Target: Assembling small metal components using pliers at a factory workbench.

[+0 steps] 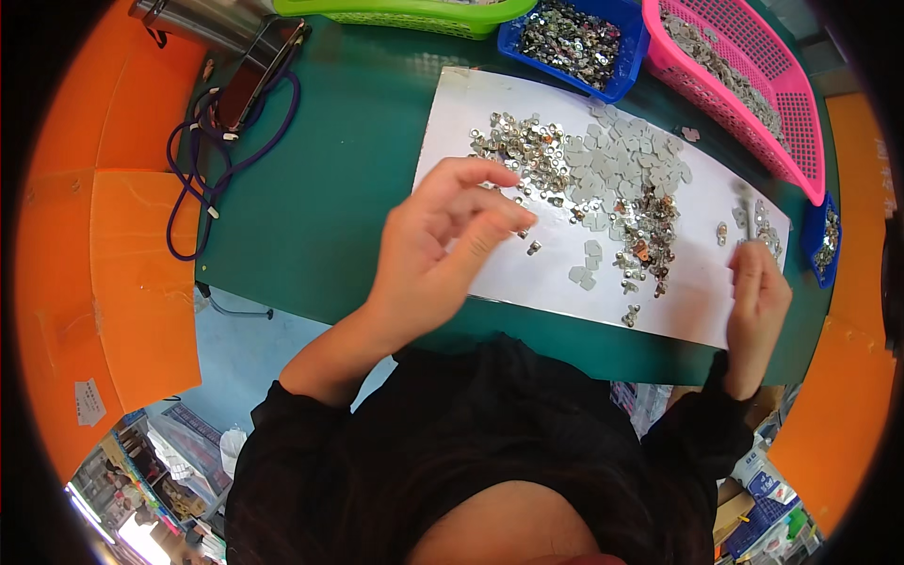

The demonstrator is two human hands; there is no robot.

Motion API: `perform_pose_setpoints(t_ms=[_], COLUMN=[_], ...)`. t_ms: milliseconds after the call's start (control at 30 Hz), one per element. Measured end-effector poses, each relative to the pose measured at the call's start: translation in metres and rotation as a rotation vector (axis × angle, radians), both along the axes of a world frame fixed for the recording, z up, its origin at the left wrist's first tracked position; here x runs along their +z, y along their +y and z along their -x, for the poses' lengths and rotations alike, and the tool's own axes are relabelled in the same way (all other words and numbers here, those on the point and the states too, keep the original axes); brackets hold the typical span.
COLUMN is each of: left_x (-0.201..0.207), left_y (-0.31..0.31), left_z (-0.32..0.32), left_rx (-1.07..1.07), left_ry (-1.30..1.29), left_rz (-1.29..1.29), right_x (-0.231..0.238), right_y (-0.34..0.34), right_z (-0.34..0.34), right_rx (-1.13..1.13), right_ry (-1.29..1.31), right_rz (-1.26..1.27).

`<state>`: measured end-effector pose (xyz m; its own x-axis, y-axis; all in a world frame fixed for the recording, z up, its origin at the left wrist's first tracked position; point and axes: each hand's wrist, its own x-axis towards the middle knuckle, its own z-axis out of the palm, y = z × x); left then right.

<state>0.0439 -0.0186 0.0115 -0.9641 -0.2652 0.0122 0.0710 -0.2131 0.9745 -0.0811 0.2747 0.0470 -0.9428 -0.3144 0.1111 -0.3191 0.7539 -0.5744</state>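
Note:
My left hand [435, 247] hovers over the left part of a white board [537, 287]. Its thumb and a finger come together in a pinch; whatever lies between them is too small to make out. Close to those fingertips is a small metal part [534, 248], beside a heap of shiny metal snap-like pieces [527, 151]. At the board's right side my right hand [759, 290] is closed around a thin pale rod [749, 212], blurred, pointing away from me. Small grey flat pieces [626, 155] and a second metal heap [650, 240] lie between my hands.
A blue tray [507, 42] of metal pieces and a pink basket [805, 122] of grey pieces stand behind the board. At the back is a green basket [414, 14]; at the right, a small blue tray [817, 268]. A phone [247, 89] and purple cord [176, 212] lie left.

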Motion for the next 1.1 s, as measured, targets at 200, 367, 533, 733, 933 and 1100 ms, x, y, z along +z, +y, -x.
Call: perform_pose_setpoints(t_ms=[200,367,533,733,933,1100], left_x=[0.004,0.005,0.0,-0.015,-0.019,-0.026], left_y=[-0.013,-0.011,-0.014,0.01,0.011,0.004], left_z=[0.01,0.03,0.057,0.078,0.078,0.078], left_rx=[0.048,-0.043,-0.091,-0.127,-0.189,-0.165], left_ry=[-0.04,-0.029,0.088,0.124,0.143,0.234], left_rz=[0.174,0.542,1.002,1.223,1.161,1.085], right_x=[-0.033,-0.033,-0.026,-0.036,-0.029,-0.033], right_y=[0.049,0.043,0.035,-0.015,-0.049,-0.045], right_z=[-0.003,0.001,0.005,-0.01,-0.012,-0.01], right_rx=[-0.153,-0.228,-0.258,0.051,0.178,0.242], right_ry=[0.17,0.244,0.217,0.124,0.067,-0.095], right_rz=[-0.279,-0.557,-0.287,0.127,0.147,0.173])
